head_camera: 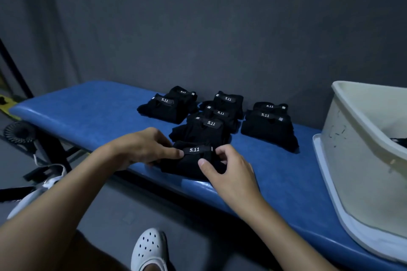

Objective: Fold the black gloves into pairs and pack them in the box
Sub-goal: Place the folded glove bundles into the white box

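Blue padding covers the desk (88, 112) that runs along the grey wall. At its front edge the left hand (143, 147) curls its fingers onto the left end of the nearest glove bundle (189, 166), index tip on the 5.11 strap. The right hand (231, 171) pinches the bundle's right end, thumb pressed on the fabric. Just behind lie more folded black gloves (211, 125) in three groups. Far right, the cream box (352, 138) stands on a white tray (330, 185), something dark showing inside.
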